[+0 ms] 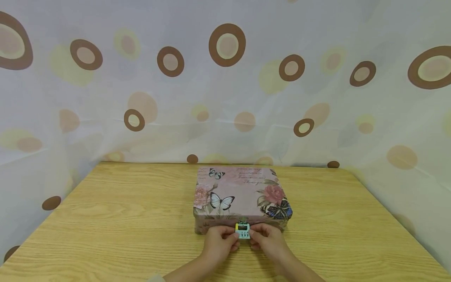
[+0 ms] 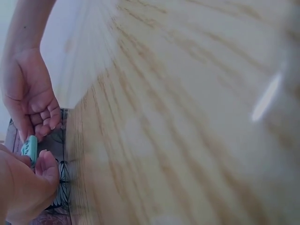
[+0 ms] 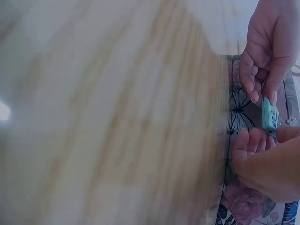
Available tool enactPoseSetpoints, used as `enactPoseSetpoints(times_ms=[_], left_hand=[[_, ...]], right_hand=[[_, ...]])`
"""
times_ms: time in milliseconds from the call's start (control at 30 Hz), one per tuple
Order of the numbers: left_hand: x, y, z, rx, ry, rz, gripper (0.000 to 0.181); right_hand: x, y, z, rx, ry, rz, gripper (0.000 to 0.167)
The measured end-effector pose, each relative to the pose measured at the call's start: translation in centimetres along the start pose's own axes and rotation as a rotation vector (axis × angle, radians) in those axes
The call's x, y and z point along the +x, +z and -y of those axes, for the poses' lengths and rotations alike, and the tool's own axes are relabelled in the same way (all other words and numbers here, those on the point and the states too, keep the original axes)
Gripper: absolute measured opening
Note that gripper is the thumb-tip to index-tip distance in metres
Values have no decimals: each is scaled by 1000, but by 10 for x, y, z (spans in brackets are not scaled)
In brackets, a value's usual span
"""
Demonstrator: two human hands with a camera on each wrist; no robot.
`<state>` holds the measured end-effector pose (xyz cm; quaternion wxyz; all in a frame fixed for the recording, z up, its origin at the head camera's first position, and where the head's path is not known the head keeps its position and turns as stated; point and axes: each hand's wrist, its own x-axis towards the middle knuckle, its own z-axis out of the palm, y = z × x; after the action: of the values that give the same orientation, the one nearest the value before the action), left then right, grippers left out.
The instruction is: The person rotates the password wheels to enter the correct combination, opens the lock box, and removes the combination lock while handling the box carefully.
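A pink tin box [image 1: 243, 192] with butterflies and roses on its closed lid sits on the table. At the clasp on its front hangs a small pale-blue combination padlock [image 1: 243, 235] with a yellow corner and a row of number dials. My left hand [image 1: 219, 243] pinches the padlock's left side between thumb and fingers. On the opposite side, my right hand [image 1: 270, 242] pinches it too. The right wrist view shows the padlock [image 3: 269, 115] between both hands, against the box's front. Whether the shackle is fastened cannot be made out.
The wooden table [image 1: 123, 219] extends to both sides of the box. Behind it hangs a white curtain [image 1: 197, 90] printed with brown rings and pale dots, reaching down to the table's back edge and along both sides.
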<state>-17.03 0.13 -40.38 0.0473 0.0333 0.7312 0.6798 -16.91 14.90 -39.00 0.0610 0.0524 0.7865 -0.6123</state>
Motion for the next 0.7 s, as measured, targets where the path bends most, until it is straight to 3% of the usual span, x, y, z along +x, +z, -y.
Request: enactPoseSetpoints(times_ms=[300, 700], left_hand=[[2, -1, 0, -22, -41, 27, 16], [0, -1, -4, -35, -51, 28, 16]], right_hand=[[3, -9, -3, -18, 11, 154, 28], [4, -10, -5, 3, 1, 196, 28]])
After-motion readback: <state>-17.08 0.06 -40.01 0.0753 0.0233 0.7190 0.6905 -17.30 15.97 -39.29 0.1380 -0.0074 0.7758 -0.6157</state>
